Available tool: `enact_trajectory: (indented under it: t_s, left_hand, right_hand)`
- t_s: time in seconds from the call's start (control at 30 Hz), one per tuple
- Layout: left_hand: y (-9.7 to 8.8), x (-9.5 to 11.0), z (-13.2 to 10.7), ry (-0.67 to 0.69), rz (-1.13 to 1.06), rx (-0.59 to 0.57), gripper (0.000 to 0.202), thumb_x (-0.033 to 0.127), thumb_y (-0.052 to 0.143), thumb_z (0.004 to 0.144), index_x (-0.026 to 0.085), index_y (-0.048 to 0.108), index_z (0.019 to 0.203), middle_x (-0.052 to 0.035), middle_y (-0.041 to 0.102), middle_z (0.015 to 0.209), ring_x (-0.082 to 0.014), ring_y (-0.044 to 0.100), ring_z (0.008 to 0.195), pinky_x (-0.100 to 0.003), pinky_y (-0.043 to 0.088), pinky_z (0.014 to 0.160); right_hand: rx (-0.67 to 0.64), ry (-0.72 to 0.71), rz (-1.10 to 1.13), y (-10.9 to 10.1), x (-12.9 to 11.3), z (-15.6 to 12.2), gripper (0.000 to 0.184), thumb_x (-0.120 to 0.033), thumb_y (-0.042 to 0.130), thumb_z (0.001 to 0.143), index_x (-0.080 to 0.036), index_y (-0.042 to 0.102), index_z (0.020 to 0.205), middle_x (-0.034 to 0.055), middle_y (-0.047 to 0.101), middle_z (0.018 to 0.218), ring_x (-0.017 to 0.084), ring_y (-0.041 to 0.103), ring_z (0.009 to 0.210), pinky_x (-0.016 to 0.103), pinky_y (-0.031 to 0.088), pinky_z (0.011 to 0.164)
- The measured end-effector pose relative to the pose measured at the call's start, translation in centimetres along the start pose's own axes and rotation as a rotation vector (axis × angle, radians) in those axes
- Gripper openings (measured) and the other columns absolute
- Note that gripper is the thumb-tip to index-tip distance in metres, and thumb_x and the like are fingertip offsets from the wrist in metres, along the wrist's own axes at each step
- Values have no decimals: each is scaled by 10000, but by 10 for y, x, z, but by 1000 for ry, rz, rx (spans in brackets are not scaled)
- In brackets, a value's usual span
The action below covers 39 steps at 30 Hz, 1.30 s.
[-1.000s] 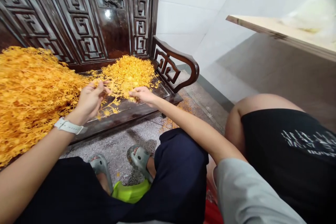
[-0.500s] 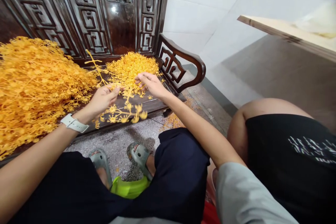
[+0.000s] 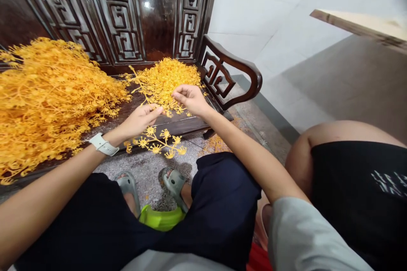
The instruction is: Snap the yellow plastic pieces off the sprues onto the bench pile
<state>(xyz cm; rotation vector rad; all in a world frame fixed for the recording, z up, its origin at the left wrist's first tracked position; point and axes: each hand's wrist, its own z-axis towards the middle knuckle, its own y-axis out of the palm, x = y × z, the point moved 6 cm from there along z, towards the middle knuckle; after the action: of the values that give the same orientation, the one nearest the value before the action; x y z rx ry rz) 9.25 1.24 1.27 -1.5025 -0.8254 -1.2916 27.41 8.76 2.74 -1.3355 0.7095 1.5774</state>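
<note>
At the left of the frame, a big heap of orange dried sprigs (image 3: 47,97) lies across the seat of a dark carved wooden worktop (image 3: 178,126), spilling over its front edge. A white watch (image 3: 103,144) circles the left wrist. The left hand (image 3: 138,121) sits just right of that heap, loosely open with the fingers almost straight, palm turned up. A single branched sprig (image 3: 155,144) hangs just below it, out past the seat's edge above the speckled floor; whether the hand has hold of it, I cannot tell.

Toward the centre, a smaller heap of orange sprigs (image 3: 168,80) rests on the seat. The right hand (image 3: 190,99) is at its right edge, fingers curled and pinched into its stems. Grey slides (image 3: 129,186) stand on the floor below, around a lime-green object (image 3: 160,218). Further right rise the worktop's carved armrest (image 3: 237,72) and a white tiled wall (image 3: 263,17). At the far right, a second person's black printed clothing (image 3: 356,190) fills the lower corner.
</note>
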Motion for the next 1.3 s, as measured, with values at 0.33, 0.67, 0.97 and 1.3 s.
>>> enact_trajectory:
  t_s: [0.33, 0.67, 0.97, 1.3]
  left_hand:
    - [14, 10, -4, 95, 13, -17, 442, 654, 687, 946, 229, 738, 839, 19, 463, 562, -145, 376, 509, -297, 298, 513]
    - [-11, -7, -22, 0, 89, 43, 507, 694, 687, 938, 198, 732, 841, 54, 369, 522, -110, 268, 455, -275, 177, 450]
    - [-8, -2, -23, 22, 122, 61, 651, 823, 676, 887, 183, 712, 772, 54, 384, 509, -99, 276, 461, -268, 172, 446]
    - [-9, 1, -20, 40, 127, 34, 868, 854, 291, 1030, 205, 497, 491, 4, 364, 457, -115, 300, 461, -291, 272, 517]
  right_hand:
    - [484, 202, 243, -41, 24, 15, 184, -72, 622, 950, -196, 624, 814, -24, 619, 745, 87, 506, 595, 259, 481, 651]
    - [-231, 391, 32, -28, 53, -18, 289, -303, 934, 772, -162, 788, 977, 59, 764, 887, 150, 679, 730, 340, 605, 759]
    - [39, 266, 186, -13, 9, 2, 593, -632, 841, 865, -216, 694, 1261, 135, 698, 1393, 212, 711, 1040, 324, 619, 861]
    - [-396, -56, 122, 69, -5, -13, 478, -592, 877, 855, -172, 658, 913, 6, 711, 750, 113, 654, 689, 283, 527, 703]
